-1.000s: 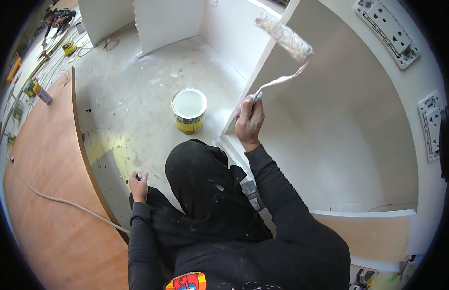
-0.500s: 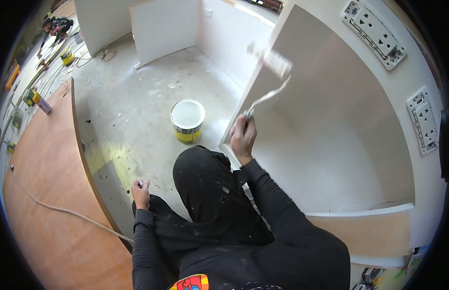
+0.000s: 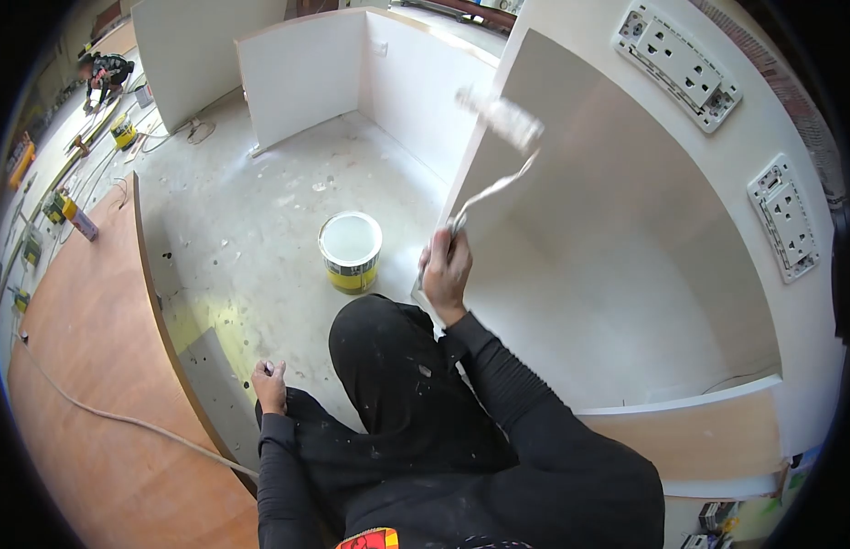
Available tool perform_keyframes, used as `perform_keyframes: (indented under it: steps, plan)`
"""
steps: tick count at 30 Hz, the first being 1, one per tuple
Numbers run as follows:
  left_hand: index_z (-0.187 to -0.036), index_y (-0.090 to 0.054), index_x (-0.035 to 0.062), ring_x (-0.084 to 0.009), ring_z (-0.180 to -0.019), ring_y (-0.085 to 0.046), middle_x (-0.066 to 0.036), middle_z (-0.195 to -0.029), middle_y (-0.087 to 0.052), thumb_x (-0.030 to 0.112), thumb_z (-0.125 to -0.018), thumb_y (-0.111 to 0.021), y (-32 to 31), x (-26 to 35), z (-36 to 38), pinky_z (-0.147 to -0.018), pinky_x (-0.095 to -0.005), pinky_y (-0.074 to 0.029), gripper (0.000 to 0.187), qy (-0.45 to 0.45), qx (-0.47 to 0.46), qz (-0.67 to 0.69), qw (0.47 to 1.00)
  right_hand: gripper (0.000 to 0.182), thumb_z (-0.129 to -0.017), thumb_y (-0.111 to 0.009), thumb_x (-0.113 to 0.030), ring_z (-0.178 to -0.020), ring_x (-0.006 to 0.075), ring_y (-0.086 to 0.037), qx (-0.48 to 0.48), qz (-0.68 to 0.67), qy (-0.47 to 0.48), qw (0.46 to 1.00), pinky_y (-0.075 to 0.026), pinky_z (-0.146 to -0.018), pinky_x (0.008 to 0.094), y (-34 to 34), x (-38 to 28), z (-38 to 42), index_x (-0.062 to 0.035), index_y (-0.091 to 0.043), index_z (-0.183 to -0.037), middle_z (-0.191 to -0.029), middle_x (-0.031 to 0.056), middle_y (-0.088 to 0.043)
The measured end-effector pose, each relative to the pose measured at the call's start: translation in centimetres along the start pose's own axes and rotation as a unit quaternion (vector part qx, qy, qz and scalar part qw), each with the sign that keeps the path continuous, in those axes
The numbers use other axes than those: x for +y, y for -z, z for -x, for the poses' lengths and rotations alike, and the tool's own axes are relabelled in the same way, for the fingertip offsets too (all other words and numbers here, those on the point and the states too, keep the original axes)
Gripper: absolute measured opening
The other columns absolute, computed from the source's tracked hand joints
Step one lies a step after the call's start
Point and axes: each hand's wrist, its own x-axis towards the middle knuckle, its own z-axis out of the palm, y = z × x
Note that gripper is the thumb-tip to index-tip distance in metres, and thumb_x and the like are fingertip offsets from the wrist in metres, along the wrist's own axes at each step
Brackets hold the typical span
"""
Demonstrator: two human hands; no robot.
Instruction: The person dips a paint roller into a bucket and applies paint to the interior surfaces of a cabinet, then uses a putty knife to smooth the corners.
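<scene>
My right hand (image 3: 449,272) is wrapped round the handle of a paint roller (image 3: 509,122). The white roller head is raised against the edge and inner face of the white cabinet panel (image 3: 617,183). My left hand (image 3: 270,385) is closed beside my left knee; a small pale spot shows at its fingers, too small to make out. A paint bucket (image 3: 350,252) with a yellow and black label stands upright on the floor in front of my knees, with white paint inside.
A curved wooden panel (image 3: 96,339) with a cable across it lies at left, a spray can (image 3: 79,218) by its far edge. Socket plates (image 3: 678,66) are on the white frame at right. Low white partitions (image 3: 301,82) stand ahead. A person (image 3: 105,75) crouches far left.
The view has shifted slightly, so the bucket and partitions sit lower in it. My right hand and the roller have moved a little left; my left hand stays by the knee.
</scene>
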Motion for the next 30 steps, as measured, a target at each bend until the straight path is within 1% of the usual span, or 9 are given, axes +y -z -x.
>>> perform_keyframes:
  steps: [5,8,10,13,15,20,26,29,30]
  plan:
    - [-0.069,-0.04,0.0133,-0.0036,-0.056,-0.029,0.008,-0.064,-0.033,0.0,-0.076,-0.065,-0.1,0.1,0.1,-0.051,-0.0207,-0.025,0.029,0.009,-0.004,0.007,1.0,0.028,-0.097,-0.044,-0.029,-0.049,0.0082,-0.042,-0.018,-0.076,0.064,0.995,-0.04,-0.046,0.0246,-2.1,-5.3,-5.1,-0.0062,-0.042,-0.08,-0.061,-0.0001,-0.042]
    - [-0.068,-0.04,0.011,-0.0051,-0.056,-0.03,0.006,-0.062,-0.033,-0.001,-0.075,-0.066,-0.2,0.6,0.3,-0.05,-0.0223,-0.026,0.029,0.009,0.007,-0.006,1.0,0.027,-0.097,-0.043,-0.028,-0.049,0.0081,-0.042,-0.001,-0.047,0.042,0.998,-0.04,-0.047,0.0245,-1.8,-3.5,-3.8,-0.0063,-0.042,-0.081,-0.063,-0.0001,-0.042]
    - [-0.068,-0.04,0.0111,-0.005,-0.056,-0.03,0.006,-0.062,-0.033,0.0,-0.075,-0.066,0.1,-0.2,0.0,-0.05,-0.0224,-0.026,0.029,-0.002,0.011,-0.015,1.0,0.023,-0.094,-0.049,-0.022,-0.044,0.0089,-0.044,0.028,-0.033,0.06,0.997,-0.037,-0.044,0.0254,-1.1,0.1,-1.8,-0.0035,-0.046,-0.081,-0.054,0.0008,-0.045]
    - [-0.067,-0.04,0.0114,-0.0049,-0.056,-0.03,0.006,-0.062,-0.033,-0.001,-0.075,-0.065,0.1,-0.8,-0.6,-0.05,-0.0224,-0.026,0.03,-0.009,0.012,-0.009,1.0,0.022,-0.094,-0.049,-0.021,-0.044,0.0094,-0.044,0.023,-0.083,0.027,0.996,-0.036,-0.044,0.0258,-1.1,-0.4,-1.0,-0.0033,-0.045,-0.081,-0.053,0.0012,-0.045]
    - [-0.066,-0.039,0.0115,-0.0048,-0.056,-0.03,0.006,-0.062,-0.034,-0.001,-0.075,-0.065,0.5,-0.9,-0.2,-0.05,-0.0223,-0.026,0.03,0.002,0.005,-0.002,1.0,0.025,-0.096,-0.044,-0.026,-0.049,0.0077,-0.042,0.002,-0.04,0.019,0.999,-0.04,-0.046,0.0246,-1.5,-2.9,-2.4,-0.0054,-0.043,-0.082,-0.063,-0.0001,-0.041]
    - [-0.067,-0.04,0.0114,-0.0045,-0.055,-0.03,0.006,-0.062,-0.034,-0.001,-0.075,-0.065,-0.1,0.3,0.3,-0.05,-0.022,-0.026,0.03,-0.005,0.001,0.0,1.0,0.026,-0.097,-0.043,-0.026,-0.05,0.008,-0.043,-0.007,-0.067,0.068,0.995,-0.04,-0.046,0.0241,-2.5,-5.2,-4.6,-0.0058,-0.043,-0.082,-0.063,0.0,-0.043]
    - [-0.066,-0.039,0.0108,-0.0048,-0.055,-0.031,0.006,-0.061,-0.035,0.0,-0.075,-0.065,0.1,0.8,0.7,-0.05,-0.023,-0.027,0.029,0.008,0.012,-0.002,1.0,0.021,-0.094,-0.049,-0.022,-0.048,0.0113,-0.047,0.014,0.007,-0.001,1.0,-0.039,-0.047,0.028,0.8,4.4,1.0,-0.0033,-0.047,-0.084,-0.057,0.0021,-0.048]
    - [-0.066,-0.039,0.0097,-0.0054,-0.055,-0.031,0.005,-0.061,-0.035,0.002,-0.075,-0.066,0.5,1.1,1.1,-0.049,-0.024,-0.026,0.03,-0.025,0.02,-0.09,0.995,0.021,-0.096,-0.047,-0.025,-0.05,0.0063,-0.046,-0.013,0.108,-0.046,0.993,-0.038,-0.048,0.022,3.7,12.0,6.1,-0.0063,-0.048,-0.086,-0.059,-0.0004,-0.047]
    - [-0.066,-0.039,0.0097,-0.0054,-0.055,-0.031,0.005,-0.061,-0.035,0.002,-0.075,-0.066,0.7,1.2,1.3,-0.049,-0.024,-0.026,0.03,-0.013,0.021,-0.098,0.995,0.02,-0.093,-0.049,-0.022,-0.055,0.0146,-0.054,-0.006,0.099,-0.119,0.988,-0.043,-0.054,0.0303,4.6,14.2,7.9,-0.0041,-0.05,-0.084,-0.061,0.0048,-0.053]
